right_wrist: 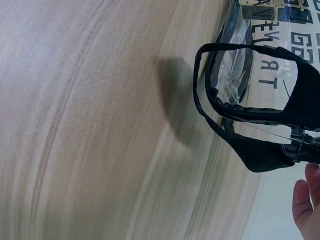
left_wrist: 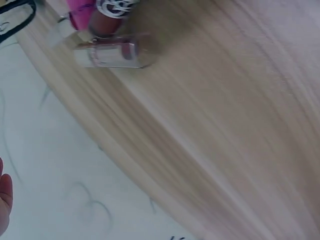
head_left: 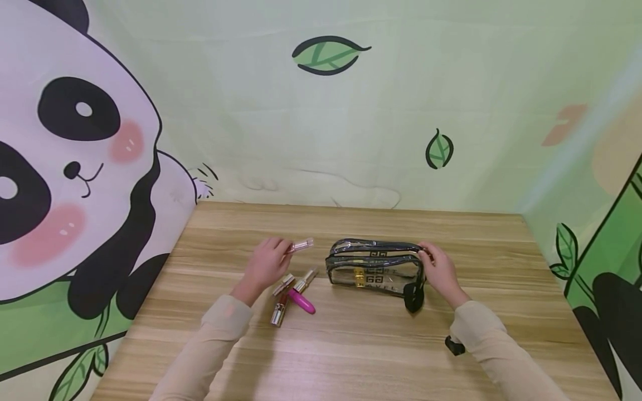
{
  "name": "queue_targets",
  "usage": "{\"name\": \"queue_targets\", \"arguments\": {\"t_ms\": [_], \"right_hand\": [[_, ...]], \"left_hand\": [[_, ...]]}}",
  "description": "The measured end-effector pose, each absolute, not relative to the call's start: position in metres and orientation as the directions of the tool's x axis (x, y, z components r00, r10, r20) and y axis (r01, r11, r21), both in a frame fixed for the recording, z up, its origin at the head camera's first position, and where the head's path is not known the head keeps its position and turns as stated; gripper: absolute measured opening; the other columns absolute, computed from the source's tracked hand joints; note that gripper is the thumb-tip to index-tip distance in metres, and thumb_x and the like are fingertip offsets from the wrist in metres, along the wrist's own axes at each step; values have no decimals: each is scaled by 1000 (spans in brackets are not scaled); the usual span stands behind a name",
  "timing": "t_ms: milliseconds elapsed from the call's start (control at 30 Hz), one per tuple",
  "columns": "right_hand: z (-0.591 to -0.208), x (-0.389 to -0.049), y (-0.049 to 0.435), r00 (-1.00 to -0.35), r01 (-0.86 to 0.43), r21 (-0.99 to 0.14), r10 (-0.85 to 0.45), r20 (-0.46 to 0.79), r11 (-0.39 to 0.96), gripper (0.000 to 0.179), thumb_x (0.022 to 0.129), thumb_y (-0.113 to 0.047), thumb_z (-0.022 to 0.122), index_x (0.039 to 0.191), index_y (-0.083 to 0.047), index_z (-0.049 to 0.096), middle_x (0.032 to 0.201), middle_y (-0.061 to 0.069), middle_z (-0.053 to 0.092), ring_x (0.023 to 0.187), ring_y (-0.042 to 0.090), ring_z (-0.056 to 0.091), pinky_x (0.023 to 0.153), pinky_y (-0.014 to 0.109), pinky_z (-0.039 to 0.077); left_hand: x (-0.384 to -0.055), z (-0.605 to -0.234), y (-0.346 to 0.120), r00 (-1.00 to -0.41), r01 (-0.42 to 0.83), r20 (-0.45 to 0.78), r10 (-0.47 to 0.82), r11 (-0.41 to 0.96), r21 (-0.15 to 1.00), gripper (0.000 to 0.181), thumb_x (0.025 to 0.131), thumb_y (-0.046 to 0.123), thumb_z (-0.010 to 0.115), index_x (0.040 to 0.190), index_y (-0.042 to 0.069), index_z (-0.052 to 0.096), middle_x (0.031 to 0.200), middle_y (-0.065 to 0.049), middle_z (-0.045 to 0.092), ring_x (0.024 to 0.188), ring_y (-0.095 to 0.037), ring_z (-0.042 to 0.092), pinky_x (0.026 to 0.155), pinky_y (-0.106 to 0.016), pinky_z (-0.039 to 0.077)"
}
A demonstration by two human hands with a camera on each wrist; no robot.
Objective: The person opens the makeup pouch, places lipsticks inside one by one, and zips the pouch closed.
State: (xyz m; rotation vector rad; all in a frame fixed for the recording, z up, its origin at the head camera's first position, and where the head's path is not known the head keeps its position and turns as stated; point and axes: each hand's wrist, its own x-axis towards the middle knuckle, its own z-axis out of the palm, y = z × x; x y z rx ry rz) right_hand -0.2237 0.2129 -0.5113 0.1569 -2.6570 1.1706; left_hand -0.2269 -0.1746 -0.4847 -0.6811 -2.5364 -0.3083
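My left hand (head_left: 267, 263) pinches a slim clear-and-pink lipstick tube (head_left: 302, 245) above the table; only some fingertips (left_wrist: 5, 197) show in the left wrist view. Below that hand several lip cosmetics lie in a loose cluster: a bright pink tube (head_left: 303, 303), a gold-and-clear tube (head_left: 305, 280), a dark red tube with a silvery cap (head_left: 277, 314) and a short clear tube (left_wrist: 115, 54). To their right lies a transparent, black-edged pouch (head_left: 388, 277). My right hand (head_left: 442, 271) grips its upper right corner, near the black strap loop (right_wrist: 197, 95).
Something gold (head_left: 359, 277) shows through the pouch's side. The wooden table (head_left: 351, 356) ends at the back against a printed panda-and-leaf backdrop (head_left: 241, 111). A small black object (head_left: 455, 346) shows beside the right sleeve.
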Motion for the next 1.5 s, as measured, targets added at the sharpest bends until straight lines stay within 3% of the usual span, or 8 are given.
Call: {"name": "queue_targets", "arguments": {"t_ms": [167,567,1500], "right_hand": [[-511,-223,213,-967,-190,-714,-4,254,674,24,91,-11,46,109,2,55,98,21,58,85,30,55,72,42,47],[-509,-224,213,-967,-195,-721,-8,254,664,23,91,-11,46,108,1,55,97,21,59,83,29,55,71,40,47],[-510,-223,213,-965,-196,-707,-5,263,679,23,90,-10,47,108,2,55,97,21,60,83,30,56,72,42,48]], "left_hand": [[-229,-482,-163,-722,553,536,437,830,69,20,77,16,63,96,9,61,86,-5,60,76,-20,54,68,-32,47],[-227,-473,-134,-706,603,515,486,794,79,21,79,17,62,99,10,61,89,-2,60,82,-18,53,74,-29,47],[-228,-464,-82,-725,644,338,601,765,22,24,83,18,57,106,12,58,98,-3,60,93,-18,54,86,-28,45]]}}
